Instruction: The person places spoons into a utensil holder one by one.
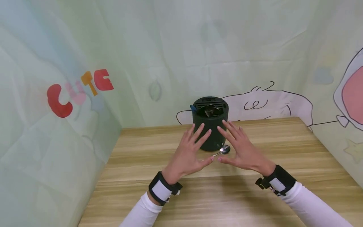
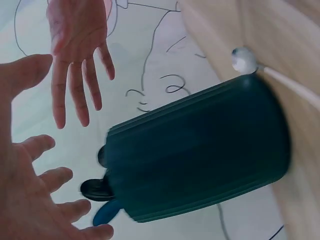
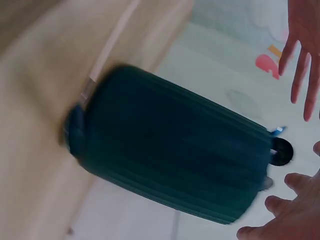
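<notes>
A dark utensil holder [image 1: 210, 135] stands upright on the wooden table, with several utensils poking out of its top, one with a blue tip [image 1: 193, 107]. In front of its base lies a metal spoon [image 1: 225, 149] with a pale handle, partly hidden by the left thumb in the head view. My left hand [image 1: 185, 156] hovers over the table with fingers spread, nearest the holder's left side. Mirroring it, my right hand [image 1: 245, 151] is spread on the other side, near the spoon's bowl. Neither hand holds anything.
Pale printed cloth [image 1: 170, 63] hangs behind the table and along both sides. The wooden tabletop [image 1: 136, 176] runs back to the cloth, and the holder stands near that back edge. Each wrist wears a black strap [image 1: 162, 189] with a small camera.
</notes>
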Demonstrator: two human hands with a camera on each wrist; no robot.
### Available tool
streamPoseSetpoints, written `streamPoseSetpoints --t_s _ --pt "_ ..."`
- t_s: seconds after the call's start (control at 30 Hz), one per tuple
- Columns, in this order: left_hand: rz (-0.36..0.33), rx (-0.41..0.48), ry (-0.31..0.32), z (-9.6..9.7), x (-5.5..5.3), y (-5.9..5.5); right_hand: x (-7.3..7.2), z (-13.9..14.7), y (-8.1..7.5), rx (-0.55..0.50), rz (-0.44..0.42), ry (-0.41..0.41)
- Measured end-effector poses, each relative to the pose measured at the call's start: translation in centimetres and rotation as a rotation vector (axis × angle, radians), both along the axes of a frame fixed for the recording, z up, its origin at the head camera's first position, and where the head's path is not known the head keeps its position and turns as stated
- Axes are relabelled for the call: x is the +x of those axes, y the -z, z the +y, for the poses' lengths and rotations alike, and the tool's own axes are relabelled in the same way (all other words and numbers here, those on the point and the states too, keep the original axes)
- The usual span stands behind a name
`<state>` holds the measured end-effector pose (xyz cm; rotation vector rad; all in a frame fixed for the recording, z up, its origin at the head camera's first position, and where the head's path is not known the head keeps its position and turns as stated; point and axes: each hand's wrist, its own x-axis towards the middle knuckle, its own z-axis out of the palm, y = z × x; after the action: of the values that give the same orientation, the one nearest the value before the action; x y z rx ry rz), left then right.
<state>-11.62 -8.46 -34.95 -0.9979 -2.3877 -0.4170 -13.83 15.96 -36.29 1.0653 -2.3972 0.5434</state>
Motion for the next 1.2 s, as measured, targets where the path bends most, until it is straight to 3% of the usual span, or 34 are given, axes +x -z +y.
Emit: streamPoseSetpoints --t_s 0.23,0.7,1.0,1.2 --pt "-0.124 -0.048 -0.063 0.1 -0.8 3.1 -0.4 -0.7 3.1 0.044 -0.054 0.03" --pt "-0.294 -0.111 -0.084 0.3 -3.1 6.1 -2.4 -2.2 5.4 0.077 -0.096 0.068" --pt "-0.281 -0.143 -0.157 1.0 -3.4 8.1 -3.7 -2.8 8.4 0.07 -0.012 0.058" --pt "-0.302 -0.159 -0.131 1.1 -3.2 9.9 -3.9 -2.7 10.3 0.108 -0.044 -0.005"
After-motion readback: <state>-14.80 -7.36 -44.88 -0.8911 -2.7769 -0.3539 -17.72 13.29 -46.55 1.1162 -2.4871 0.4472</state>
